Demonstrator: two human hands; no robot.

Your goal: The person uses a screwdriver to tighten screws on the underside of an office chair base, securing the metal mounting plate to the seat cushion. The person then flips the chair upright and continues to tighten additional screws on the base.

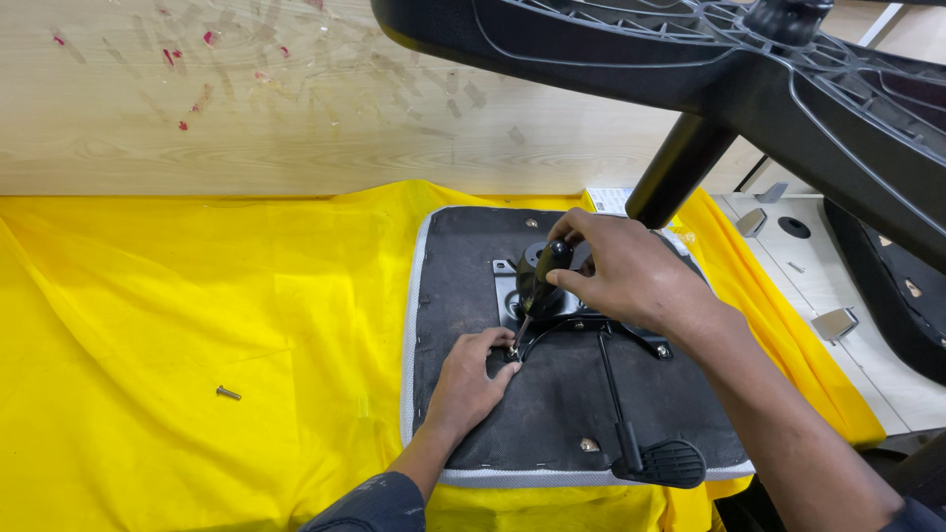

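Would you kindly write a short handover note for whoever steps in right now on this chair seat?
Right hand: gripping the black screwdriver, tip down at the metal mechanism plate.
Left hand: fingertips steadying a screw at the screwdriver tip, palm on the upturned seat base.
Seat base lies on the yellow cloth; the lever handle points toward the near edge. A spare screw lies loose on the cloth to the left.
Done: plate placed on the seat, one screw visible at its right corner.
Left: the screw under the tip is not yet seated; the loose one is unused.
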